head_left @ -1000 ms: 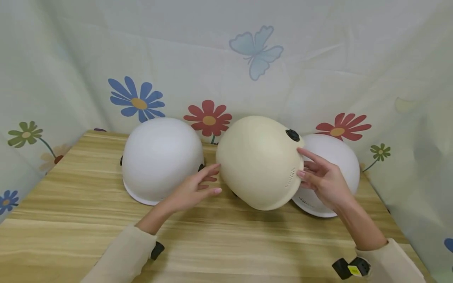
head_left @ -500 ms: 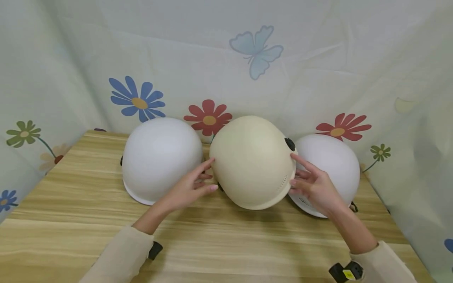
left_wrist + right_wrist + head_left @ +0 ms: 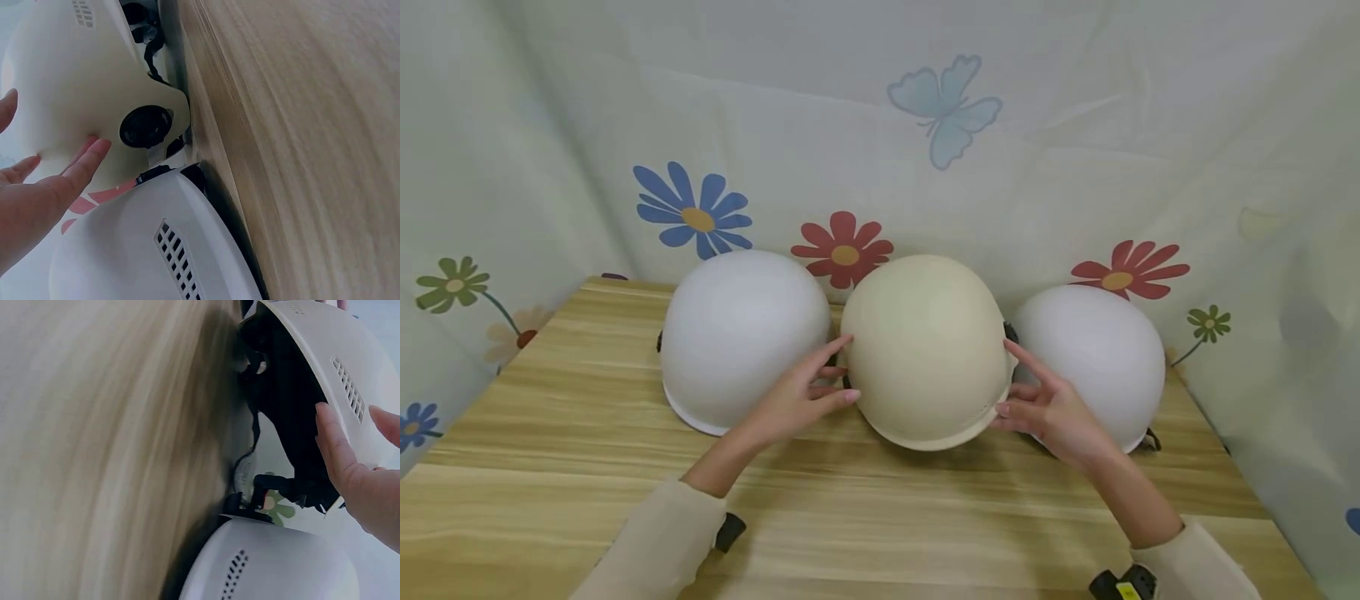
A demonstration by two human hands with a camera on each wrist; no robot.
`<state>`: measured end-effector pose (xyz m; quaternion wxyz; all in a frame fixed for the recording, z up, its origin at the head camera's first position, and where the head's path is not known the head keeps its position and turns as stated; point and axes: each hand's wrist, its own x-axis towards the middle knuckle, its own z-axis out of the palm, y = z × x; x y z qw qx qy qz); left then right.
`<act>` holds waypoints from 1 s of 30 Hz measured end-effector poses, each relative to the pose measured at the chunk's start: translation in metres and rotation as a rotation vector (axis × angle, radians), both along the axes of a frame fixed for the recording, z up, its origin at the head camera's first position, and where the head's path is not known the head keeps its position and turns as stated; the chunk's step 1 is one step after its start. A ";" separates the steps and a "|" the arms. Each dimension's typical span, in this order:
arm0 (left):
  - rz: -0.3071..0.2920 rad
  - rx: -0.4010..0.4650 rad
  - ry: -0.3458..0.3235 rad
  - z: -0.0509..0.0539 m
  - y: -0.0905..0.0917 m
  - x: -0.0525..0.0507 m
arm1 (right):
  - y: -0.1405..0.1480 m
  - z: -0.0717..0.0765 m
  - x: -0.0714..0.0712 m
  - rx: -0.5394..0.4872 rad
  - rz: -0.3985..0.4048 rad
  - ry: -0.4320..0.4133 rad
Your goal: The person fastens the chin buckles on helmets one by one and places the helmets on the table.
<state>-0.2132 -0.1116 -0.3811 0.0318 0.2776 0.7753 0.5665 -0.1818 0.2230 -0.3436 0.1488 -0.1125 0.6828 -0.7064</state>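
A cream helmet [image 3: 925, 350] sits in the middle, between two white ones. My left hand [image 3: 797, 396] touches its left side with fairly straight fingers; the left wrist view shows the fingertips beside a round black side disc [image 3: 145, 127]. With my right hand [image 3: 1060, 417] I grip the right rim, thumb outside and fingers at the edge. In the right wrist view that rim is raised off the table, showing the dark inside [image 3: 287, 394] and a hanging strap [image 3: 255, 434]. Whether the left rim bears on the table is hard to tell.
The left white helmet [image 3: 741, 333] stands close to my left hand and wrist. Behind my right hand is the right white helmet [image 3: 1093, 358], partly covered. All are on a wood-grain table [image 3: 880, 525] before a flower-printed cloth [image 3: 820, 125].
The cream helmet has shifted left, turned and come down a little, uncovering more of the right white helmet. My left fingertips have come into contact with it; my right hand has moved left with it.
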 end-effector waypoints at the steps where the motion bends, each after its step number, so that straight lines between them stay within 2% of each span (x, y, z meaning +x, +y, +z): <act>1: -0.001 -0.001 -0.002 -0.001 0.000 0.000 | 0.000 -0.001 0.000 0.006 -0.006 -0.009; 9: -0.006 -0.011 -0.045 -0.004 0.000 -0.002 | -0.003 -0.012 0.000 0.008 -0.013 -0.041; 15: 0.001 -0.017 -0.054 -0.004 -0.001 -0.003 | -0.003 -0.020 -0.001 0.024 0.015 -0.039; 21: -0.014 -0.047 -0.060 -0.006 -0.001 -0.004 | -0.003 -0.028 -0.003 0.024 0.009 -0.063; 30: -0.036 -0.051 -0.090 -0.005 -0.001 -0.004 | -0.004 -0.031 -0.005 0.036 0.007 -0.081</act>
